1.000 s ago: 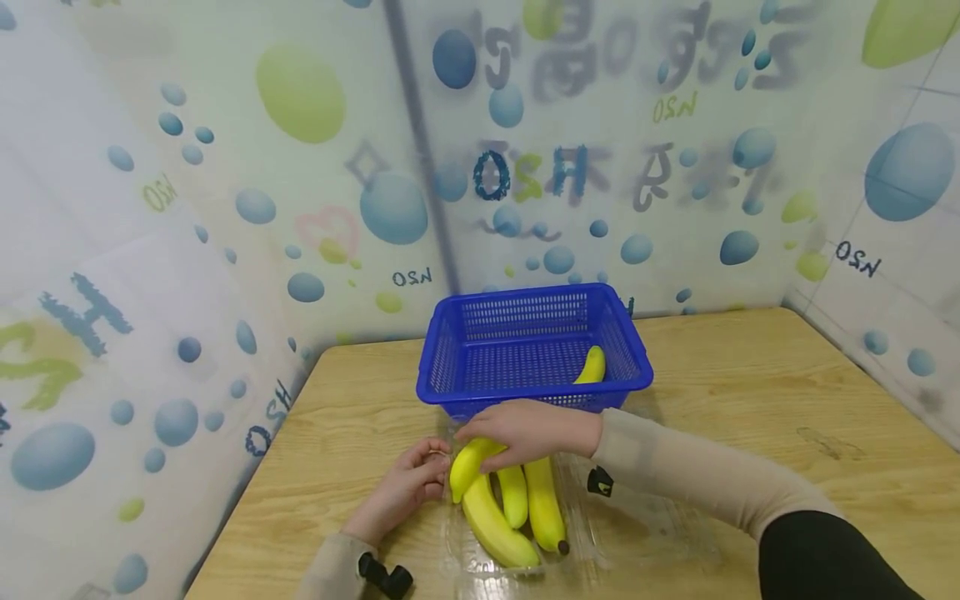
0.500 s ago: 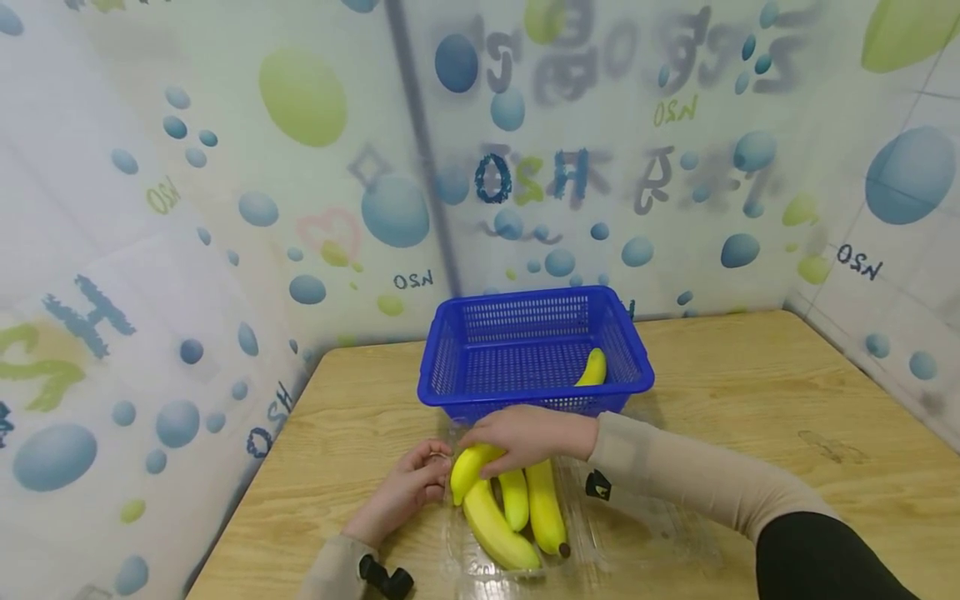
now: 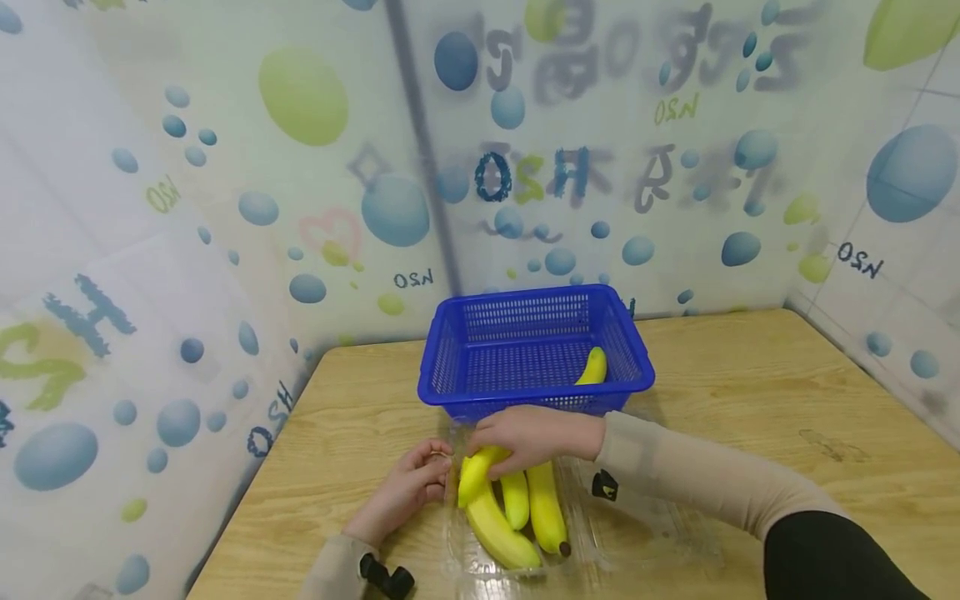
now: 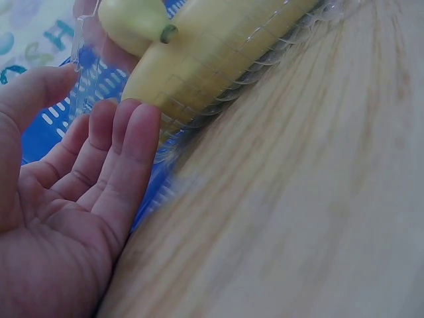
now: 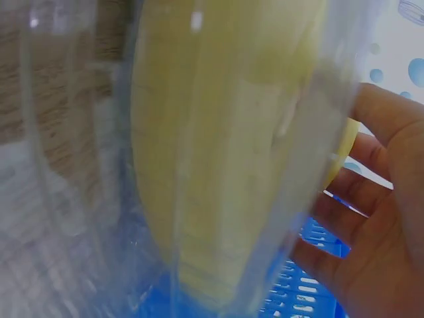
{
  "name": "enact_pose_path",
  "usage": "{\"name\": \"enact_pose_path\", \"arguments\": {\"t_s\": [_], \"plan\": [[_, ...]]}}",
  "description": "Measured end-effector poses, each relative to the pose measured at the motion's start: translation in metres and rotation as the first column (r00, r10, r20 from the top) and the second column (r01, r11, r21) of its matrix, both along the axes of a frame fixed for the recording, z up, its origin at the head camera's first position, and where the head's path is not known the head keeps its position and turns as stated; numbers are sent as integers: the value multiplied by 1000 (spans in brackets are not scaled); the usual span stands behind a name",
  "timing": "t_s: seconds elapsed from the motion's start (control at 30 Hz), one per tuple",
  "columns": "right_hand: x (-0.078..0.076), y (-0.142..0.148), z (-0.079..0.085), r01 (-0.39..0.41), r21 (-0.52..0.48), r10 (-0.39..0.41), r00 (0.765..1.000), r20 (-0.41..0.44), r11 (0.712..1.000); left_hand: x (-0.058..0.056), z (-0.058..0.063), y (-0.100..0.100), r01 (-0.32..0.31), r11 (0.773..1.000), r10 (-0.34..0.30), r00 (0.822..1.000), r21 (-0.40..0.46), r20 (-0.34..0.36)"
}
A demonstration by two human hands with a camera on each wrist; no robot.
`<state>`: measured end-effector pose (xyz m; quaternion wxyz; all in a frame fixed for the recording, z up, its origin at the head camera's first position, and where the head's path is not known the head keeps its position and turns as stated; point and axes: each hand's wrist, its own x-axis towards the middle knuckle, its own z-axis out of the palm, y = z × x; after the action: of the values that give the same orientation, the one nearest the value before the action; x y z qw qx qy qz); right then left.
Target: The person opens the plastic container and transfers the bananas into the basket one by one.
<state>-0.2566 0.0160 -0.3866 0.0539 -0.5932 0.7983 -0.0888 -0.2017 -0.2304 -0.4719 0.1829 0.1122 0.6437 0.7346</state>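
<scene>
One banana (image 3: 473,477), above other bananas (image 3: 501,533) in the clear container (image 3: 480,575), is gripped by my right hand (image 3: 536,435); its long axis slants near-left, with the blue basket (image 3: 536,394) just beyond. My left hand (image 3: 411,482) flanks the container, but I can't tell whether it pinches the rim.

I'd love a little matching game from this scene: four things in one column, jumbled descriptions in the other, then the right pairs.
Things
1. Basket
2. Left hand
3. Right hand
4. Plastic container

Descriptions
A. Gripping the held banana
B. See-through, with several other bananas lying in it
C. Blue, with one lone banana showing inside
D. At the left edge of the see-through item

Pairs: 1-C, 2-D, 3-A, 4-B
</scene>
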Motion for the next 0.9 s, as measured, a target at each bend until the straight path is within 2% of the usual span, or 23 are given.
{"name": "enact_pose_path", "arguments": {"t_s": [0.23,0.63,0.9], "plan": [[2,3,-1,1,24,-1,1000,4,1000,0,-1,0,23,999,-22,1000,36,-20],[5,11,1,-39,30,38,999,18,999,-2,-1,-1,28,999,-27,999,23,-36],[7,16,1,-86,34,86,996,0,996,0,0,0,13,1000,-13,1000,6,-18]]}}
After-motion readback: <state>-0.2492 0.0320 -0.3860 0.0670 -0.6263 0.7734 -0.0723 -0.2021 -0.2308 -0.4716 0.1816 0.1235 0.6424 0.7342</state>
